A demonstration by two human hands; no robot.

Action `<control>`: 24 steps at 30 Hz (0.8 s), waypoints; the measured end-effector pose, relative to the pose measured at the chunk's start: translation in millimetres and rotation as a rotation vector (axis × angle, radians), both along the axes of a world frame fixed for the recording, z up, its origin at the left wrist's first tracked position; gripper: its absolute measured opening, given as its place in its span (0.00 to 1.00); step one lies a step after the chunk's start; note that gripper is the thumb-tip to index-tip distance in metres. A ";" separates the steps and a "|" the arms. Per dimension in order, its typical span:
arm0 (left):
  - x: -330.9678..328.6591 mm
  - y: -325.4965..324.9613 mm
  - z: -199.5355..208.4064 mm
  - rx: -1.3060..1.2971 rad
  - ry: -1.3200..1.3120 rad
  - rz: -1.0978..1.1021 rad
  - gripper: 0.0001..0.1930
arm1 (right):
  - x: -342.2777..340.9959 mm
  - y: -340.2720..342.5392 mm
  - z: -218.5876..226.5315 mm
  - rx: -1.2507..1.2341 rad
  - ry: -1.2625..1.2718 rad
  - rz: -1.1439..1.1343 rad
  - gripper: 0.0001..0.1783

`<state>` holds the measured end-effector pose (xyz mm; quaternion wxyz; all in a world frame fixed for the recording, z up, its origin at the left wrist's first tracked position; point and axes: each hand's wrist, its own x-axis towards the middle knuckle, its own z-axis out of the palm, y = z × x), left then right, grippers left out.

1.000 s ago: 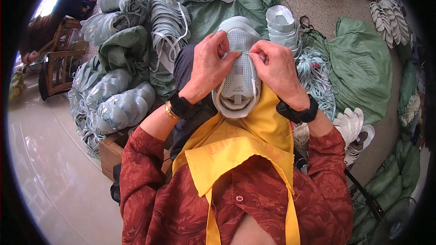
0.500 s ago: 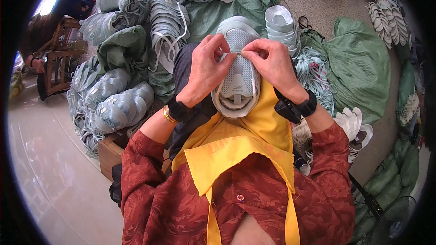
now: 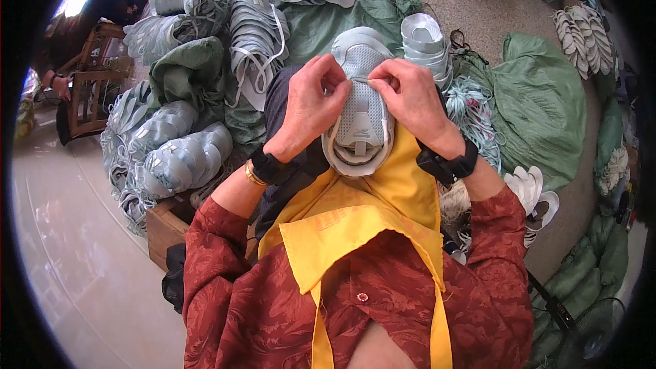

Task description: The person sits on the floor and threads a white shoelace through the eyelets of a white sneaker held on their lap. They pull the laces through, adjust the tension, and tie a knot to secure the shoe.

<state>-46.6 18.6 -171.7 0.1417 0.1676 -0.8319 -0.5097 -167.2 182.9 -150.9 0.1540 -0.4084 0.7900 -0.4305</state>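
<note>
A pale grey shoe upper (image 3: 360, 113) lies across my lap, toe pointing away from me and heel opening nearest me. Over the front of its tongue, my left hand (image 3: 314, 102) and my right hand (image 3: 415, 104) face each other with fingertips close together. Each is closed in a pinch of thumb and forefinger. Between the fingertips a short stretch of shoelace (image 3: 359, 80) runs across the upper; its ends are hidden by my fingers.
Bundled grey uppers (image 3: 184, 154) pile up at left beside a wooden box (image 3: 164, 232). Green sacks (image 3: 540, 106) lie ahead and right, near nested uppers (image 3: 422, 41) and a heap of pale laces (image 3: 470, 113). At far left, another person's hand (image 3: 61, 87) shows by a wooden chair (image 3: 89, 99).
Both hands still pinch over the front of the tongue, their fingertips slightly farther apart, with more lace showing between them. The other person's hand at far left has shifted a little.
</note>
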 end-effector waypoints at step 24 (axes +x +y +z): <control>-8.1 3.9 6.4 -0.005 0.018 -0.063 0.06 | -6.6 -9.3 -15.6 -0.068 0.082 0.111 0.05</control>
